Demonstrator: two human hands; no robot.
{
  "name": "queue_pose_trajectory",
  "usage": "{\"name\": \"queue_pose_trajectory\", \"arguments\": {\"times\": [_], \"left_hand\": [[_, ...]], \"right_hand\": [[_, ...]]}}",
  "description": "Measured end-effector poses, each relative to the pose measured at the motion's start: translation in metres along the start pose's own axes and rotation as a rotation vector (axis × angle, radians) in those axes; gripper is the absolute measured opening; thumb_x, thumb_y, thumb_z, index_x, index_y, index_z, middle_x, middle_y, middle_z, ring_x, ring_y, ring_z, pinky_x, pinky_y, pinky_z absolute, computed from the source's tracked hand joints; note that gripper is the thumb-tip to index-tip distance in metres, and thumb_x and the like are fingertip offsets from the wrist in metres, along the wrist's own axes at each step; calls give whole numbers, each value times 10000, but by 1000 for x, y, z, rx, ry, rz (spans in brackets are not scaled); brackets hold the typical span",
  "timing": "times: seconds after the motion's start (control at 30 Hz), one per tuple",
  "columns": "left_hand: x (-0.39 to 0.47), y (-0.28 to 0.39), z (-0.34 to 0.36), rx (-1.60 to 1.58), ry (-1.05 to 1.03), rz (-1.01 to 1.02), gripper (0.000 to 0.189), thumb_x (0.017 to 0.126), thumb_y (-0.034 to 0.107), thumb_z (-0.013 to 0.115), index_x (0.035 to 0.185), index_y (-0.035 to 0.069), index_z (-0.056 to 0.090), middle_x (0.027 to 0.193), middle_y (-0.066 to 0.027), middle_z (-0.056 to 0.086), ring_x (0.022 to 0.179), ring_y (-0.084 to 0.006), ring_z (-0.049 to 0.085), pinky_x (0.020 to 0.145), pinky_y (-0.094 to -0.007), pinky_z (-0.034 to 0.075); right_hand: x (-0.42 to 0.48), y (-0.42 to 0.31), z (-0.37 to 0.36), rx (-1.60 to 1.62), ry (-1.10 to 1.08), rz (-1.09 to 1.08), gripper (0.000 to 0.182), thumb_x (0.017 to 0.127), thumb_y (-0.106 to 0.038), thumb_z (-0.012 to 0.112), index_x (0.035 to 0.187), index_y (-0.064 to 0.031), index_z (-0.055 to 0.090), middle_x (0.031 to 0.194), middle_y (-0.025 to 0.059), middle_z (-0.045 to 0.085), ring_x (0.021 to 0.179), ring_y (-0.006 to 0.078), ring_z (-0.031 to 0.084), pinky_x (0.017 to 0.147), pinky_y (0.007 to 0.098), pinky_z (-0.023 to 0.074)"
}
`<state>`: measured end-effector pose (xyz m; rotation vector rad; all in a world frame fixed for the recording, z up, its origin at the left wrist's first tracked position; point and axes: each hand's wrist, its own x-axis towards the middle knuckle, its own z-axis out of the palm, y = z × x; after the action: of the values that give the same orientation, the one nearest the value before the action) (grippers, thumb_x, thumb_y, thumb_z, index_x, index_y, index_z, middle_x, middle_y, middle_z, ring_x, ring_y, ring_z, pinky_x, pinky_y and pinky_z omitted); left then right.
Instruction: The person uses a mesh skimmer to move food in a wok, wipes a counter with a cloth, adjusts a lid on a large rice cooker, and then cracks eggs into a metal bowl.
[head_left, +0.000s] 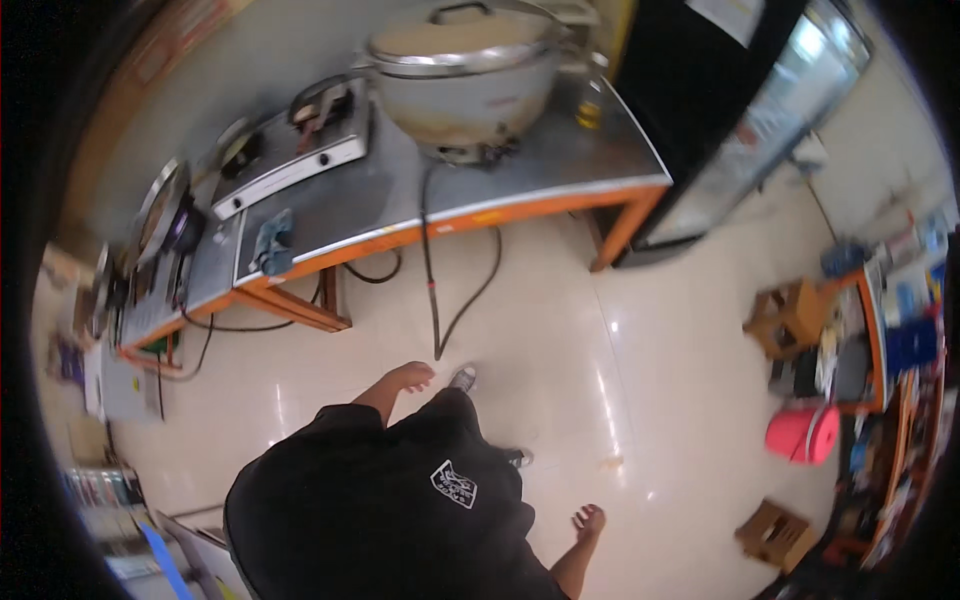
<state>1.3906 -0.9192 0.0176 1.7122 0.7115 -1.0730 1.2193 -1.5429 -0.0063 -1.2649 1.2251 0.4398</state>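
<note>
My left hand (414, 376) hangs over the tiled floor with its fingers loosely bent and nothing seen in it. Just beyond it, a black hose (433, 300) droops from the table to the floor. My right hand (589, 519) is low at the other side, fingers apart and holding nothing. A large gas rice cooker (465, 94) with a domed lid stands on the metal-topped table (397, 180). To its left is a two-burner gas stove (292, 172) with a pan (322, 105) on it. A bottle with yellow liquid (589, 112) stands right of the cooker.
A blue-grey cloth (275, 241) lies at the table's front edge. Beyond the table's right end stands a black-framed glass-door fridge (750, 157). A pink lidded bucket (802, 435) and cardboard boxes (776, 534) are on the right, beside cluttered shelves. More hose runs under the table.
</note>
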Motion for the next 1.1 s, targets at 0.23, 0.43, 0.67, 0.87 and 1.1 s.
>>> {"name": "queue_pose_trajectory", "arguments": {"times": [0.23, 0.43, 0.67, 0.87, 1.1], "left_hand": [[-88, 28, -146, -1108, 441, 453, 346, 916, 302, 497, 1232, 162, 518, 1083, -56, 581, 953, -204, 582, 815, -370, 480], [-94, 99, -264, -1223, 605, 719, 313, 935, 261, 470, 1225, 152, 512, 1059, -32, 568, 925, -177, 564, 823, -342, 462], [-128, 132, -275, -1378, 630, 804, 324, 932, 246, 498, 1239, 145, 493, 1045, -26, 533, 936, -167, 544, 838, -329, 453], [-117, 43, -276, -1627, 891, 589, 336, 900, 242, 529, 1222, 148, 504, 1034, -15, 550, 919, -155, 547, 823, -313, 456], [-123, 59, -378, -1607, 906, 698, 315, 896, 225, 549, 1193, 126, 516, 987, -3, 567, 873, -136, 554, 786, -298, 457]], "right_hand": [[-30, -258, 213, -284, -234, -495, 158, 912, -234, 488, 990, -119, 563, 944, 41, 599, 761, 189, 571, 613, 316, 501], [-202, -402, 506, -654, -373, -1572, 192, 913, -108, 530, 1013, 45, 589, 950, 188, 616, 899, 283, 604, 836, 348, 461], [-256, -501, 722, -41, -540, -1241, 670, 992, -402, 382, 1466, 14, 156, 1525, 202, 183, 1396, 278, 241, 1136, 350, 164], [-227, -503, 756, 54, -569, -1159, 677, 994, -461, 303, 1466, 6, 167, 1549, 144, 119, 1432, 249, 104, 1161, 368, 56], [-441, -648, 821, -734, -361, -2319, 340, 876, -9, 518, 1213, -25, 561, 1233, 151, 562, 1098, 285, 570, 925, 363, 442]]}}
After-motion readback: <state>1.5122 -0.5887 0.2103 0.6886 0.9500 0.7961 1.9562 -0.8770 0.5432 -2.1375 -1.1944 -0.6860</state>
